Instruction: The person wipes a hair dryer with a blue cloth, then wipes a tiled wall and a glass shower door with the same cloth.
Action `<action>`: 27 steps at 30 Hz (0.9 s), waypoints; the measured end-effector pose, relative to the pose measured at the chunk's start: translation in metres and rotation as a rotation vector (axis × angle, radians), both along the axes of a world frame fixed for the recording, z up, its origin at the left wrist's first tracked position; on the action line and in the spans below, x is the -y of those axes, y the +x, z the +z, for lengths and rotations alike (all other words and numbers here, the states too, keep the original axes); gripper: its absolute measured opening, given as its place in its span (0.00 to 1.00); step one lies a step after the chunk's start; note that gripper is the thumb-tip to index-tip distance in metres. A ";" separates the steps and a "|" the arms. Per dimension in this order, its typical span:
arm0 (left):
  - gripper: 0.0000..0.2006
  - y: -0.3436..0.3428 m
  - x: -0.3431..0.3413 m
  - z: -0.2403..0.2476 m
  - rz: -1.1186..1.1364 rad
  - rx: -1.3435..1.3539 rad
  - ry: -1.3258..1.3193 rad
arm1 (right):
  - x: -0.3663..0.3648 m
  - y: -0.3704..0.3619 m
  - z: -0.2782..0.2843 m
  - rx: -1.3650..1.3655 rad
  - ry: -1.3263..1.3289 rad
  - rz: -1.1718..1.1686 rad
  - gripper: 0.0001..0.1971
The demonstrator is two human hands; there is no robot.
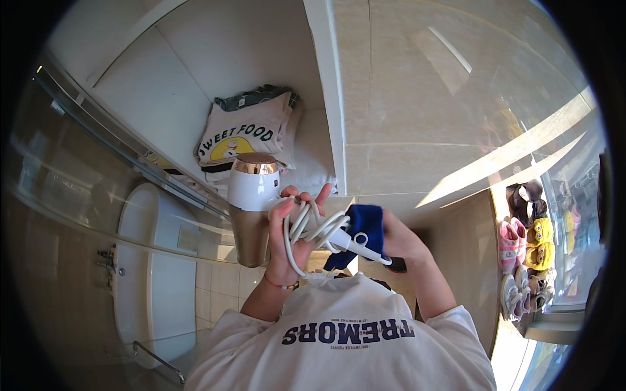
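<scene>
Cord (317,223) over half-hidden left hand (279,246)

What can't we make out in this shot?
All in the head view:
Hair dryer handle: can't be traced behind the left hand and coiled cord.
Right hand fingertips: hidden by the blue cloth.
Stacked clothes: lower ones mostly covered by the top one.
Dark thing below the right hand: partly covered, too small to identify.
White shirt hem: cut off by the lower edge.

The dryer (253,195) is white and gold, the cloth (370,223) navy.
</scene>
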State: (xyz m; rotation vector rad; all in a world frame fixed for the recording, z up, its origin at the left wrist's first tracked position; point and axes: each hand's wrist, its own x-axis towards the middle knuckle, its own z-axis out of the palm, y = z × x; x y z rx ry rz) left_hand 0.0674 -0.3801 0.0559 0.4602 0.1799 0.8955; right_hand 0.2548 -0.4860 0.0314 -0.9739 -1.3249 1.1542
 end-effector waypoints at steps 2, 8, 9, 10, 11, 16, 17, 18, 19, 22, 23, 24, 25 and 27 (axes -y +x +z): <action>0.07 0.005 -0.003 -0.007 -0.024 0.010 0.005 | 0.001 -0.019 -0.013 0.051 0.070 -0.204 0.11; 0.07 0.001 -0.003 -0.003 -0.034 -0.072 -0.032 | -0.001 -0.023 -0.008 0.352 0.148 -0.317 0.14; 0.07 0.001 -0.003 -0.003 -0.039 -0.083 -0.032 | -0.002 -0.021 -0.004 0.340 0.119 -0.288 0.13; 0.07 -0.001 -0.004 -0.004 -0.046 -0.092 -0.041 | -0.004 -0.020 -0.002 0.328 0.090 -0.258 0.12; 0.07 -0.002 -0.004 -0.005 -0.054 -0.100 -0.050 | -0.006 -0.018 -0.005 0.303 0.128 -0.225 0.10; 0.08 0.000 0.007 0.009 -0.067 -0.226 -0.085 | -0.006 -0.010 -0.013 0.316 0.122 -0.149 0.08; 0.08 0.000 0.005 0.007 -0.065 -0.224 -0.080 | -0.005 -0.012 -0.009 0.287 0.134 -0.148 0.08; 0.08 0.000 0.004 0.008 -0.063 -0.221 -0.075 | -0.004 -0.013 -0.007 0.257 0.147 -0.147 0.08; 0.08 -0.002 0.004 0.012 -0.058 -0.222 -0.126 | -0.004 -0.013 -0.007 0.257 0.098 -0.092 0.08; 0.08 -0.004 -0.001 0.012 -0.073 -0.187 -0.191 | 0.004 -0.018 -0.010 -0.002 -0.031 -0.019 0.10; 0.09 -0.005 0.001 0.016 -0.021 -0.227 -0.233 | 0.007 -0.017 -0.013 -0.126 -0.128 0.037 0.12; 0.09 -0.006 -0.001 0.014 -0.036 -0.203 -0.220 | 0.010 -0.018 -0.013 -0.221 -0.218 0.008 0.13; 0.09 -0.009 -0.005 0.009 -0.051 -0.179 -0.208 | 0.012 -0.018 -0.010 -0.315 -0.309 -0.020 0.14; 0.09 -0.009 -0.004 0.012 -0.053 -0.183 -0.198 | 0.011 -0.018 -0.009 -0.403 -0.350 -0.003 0.15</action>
